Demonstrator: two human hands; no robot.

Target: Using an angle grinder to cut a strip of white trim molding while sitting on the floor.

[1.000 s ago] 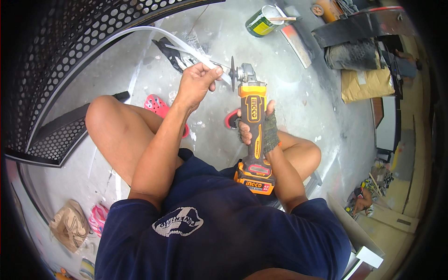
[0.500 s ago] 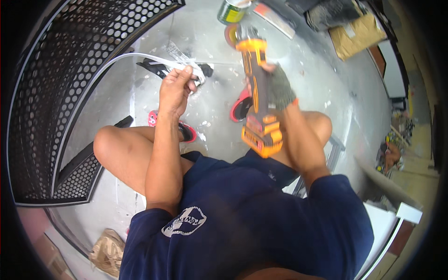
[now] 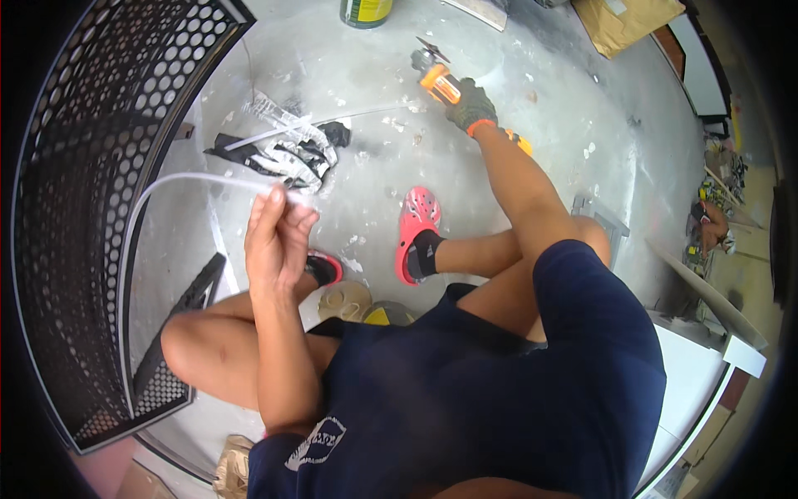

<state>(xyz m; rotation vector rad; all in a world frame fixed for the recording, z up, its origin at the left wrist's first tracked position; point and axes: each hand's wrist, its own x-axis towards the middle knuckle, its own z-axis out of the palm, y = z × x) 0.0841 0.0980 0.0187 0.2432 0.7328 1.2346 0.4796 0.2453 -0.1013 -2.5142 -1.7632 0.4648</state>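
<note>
Left hand, bare, is raised in front of the bent knee with the forearm nearly upright, fingers pinched on the end of a thin white strip that curves away left beside the black perforated panel. Right hand, gloved, is stretched far forward on a straight arm, closed around an orange angle grinder held low over the concrete floor, near a green can.
</note>
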